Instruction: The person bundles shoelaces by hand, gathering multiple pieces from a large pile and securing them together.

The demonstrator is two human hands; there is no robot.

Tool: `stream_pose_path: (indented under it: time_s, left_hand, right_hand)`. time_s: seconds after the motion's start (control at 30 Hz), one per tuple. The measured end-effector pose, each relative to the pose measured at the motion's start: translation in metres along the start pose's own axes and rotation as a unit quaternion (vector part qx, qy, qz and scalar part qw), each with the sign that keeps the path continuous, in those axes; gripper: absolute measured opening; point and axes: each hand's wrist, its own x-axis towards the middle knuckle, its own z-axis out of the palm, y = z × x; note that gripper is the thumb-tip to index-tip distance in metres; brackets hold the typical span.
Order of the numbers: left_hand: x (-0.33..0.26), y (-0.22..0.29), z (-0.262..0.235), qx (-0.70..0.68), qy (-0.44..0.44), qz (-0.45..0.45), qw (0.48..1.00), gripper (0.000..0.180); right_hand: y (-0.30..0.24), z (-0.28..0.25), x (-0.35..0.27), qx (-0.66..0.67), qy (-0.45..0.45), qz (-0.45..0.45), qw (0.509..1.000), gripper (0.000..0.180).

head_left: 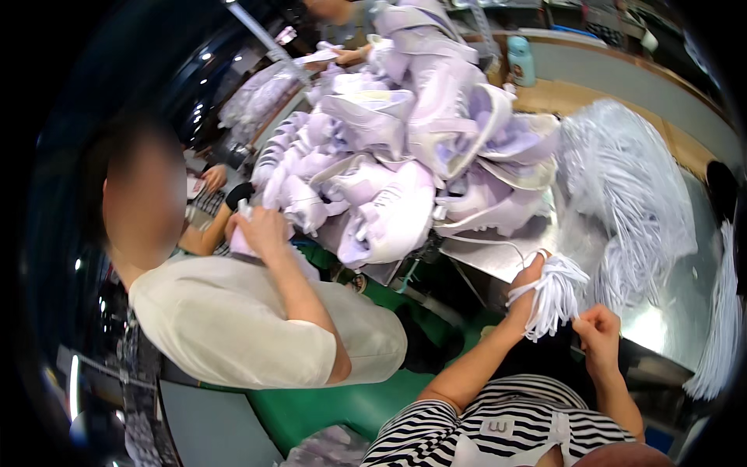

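A looped bundle of white shoelaces [559, 296] hangs from my left hand [530, 282], whose fingers are closed around it. One loose lace trails from the bundle toward the shoe pile. My right hand [599, 333] is at the bundle's lower right edge, thumb and forefinger pinched on what looks like a lace end. Beyond my hands, a large clear plastic bag [615, 171] of white laces lies on the metal table [661, 323]. Left of it rises a heap of pale lilac shoe uppers [389, 198], some of them laced.
Close on my left stands a co-worker in a pale shirt [241, 319], holding a lilac piece. Another person's hand [214, 177] shows farther left. A light blue bottle [521, 62] stands at the back. More white laces [720, 327] hang at the far right. The floor [334, 405] is green.
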Motion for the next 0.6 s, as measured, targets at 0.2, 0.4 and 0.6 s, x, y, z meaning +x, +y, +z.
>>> stream_pose_path:
  time_s: [0.2,0.4,0.6]
  left_hand:
    - [-0.002,0.000,-0.039,0.057,-0.002,0.055,0.997,0.037]
    - [-0.003,-0.005,-0.046,0.109,-0.034,0.055,0.992,0.053]
    - [0.000,-0.011,-0.049,0.004,-0.041,-0.009,0.999,0.056]
  right_hand:
    - [-0.028,0.012,0.005,0.055,-0.107,-0.013,0.993,0.035]
    - [-0.035,0.006,0.022,0.027,0.009,-0.075,0.997,0.052]
    - [-0.029,0.004,0.043,-0.120,-0.038,-0.153,0.980,0.033]
